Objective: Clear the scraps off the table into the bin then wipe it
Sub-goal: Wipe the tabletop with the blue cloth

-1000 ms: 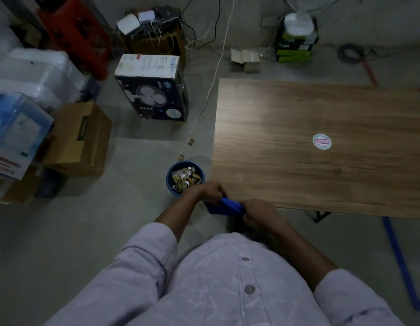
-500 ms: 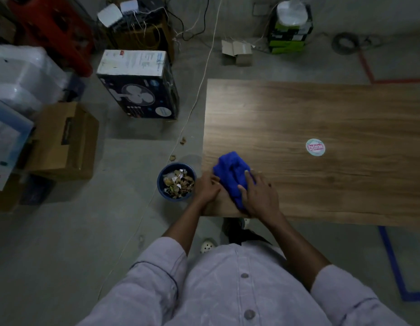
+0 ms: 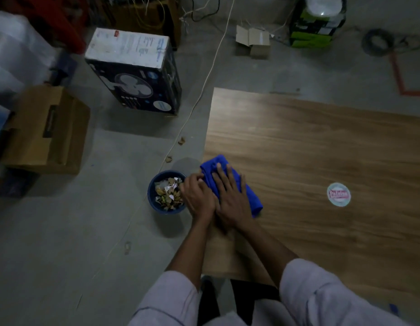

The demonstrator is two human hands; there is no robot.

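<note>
The blue cloth [image 3: 252, 198] lies bunched on the worktop [image 3: 298, 149], near its left edge. Your right hand [image 3: 230, 198] presses flat on it, fingers straight and spread. Your left hand [image 3: 197, 196] touches the cloth's left side with bent fingers; you cannot tell whether it grips. Just off that edge, the blue bin [image 3: 150, 196] stands on the floor, holding scraps [image 3: 169, 194]. A round sticker [image 3: 338, 194] sits well right of the cloth.

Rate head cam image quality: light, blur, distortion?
Head view: dim, underexposed throughout, no glare; cloth and table grain fairly sharp at centre; boxes at the left edge smeared; wide-angle lens stretches the corners; sticker text unreadable.
</note>
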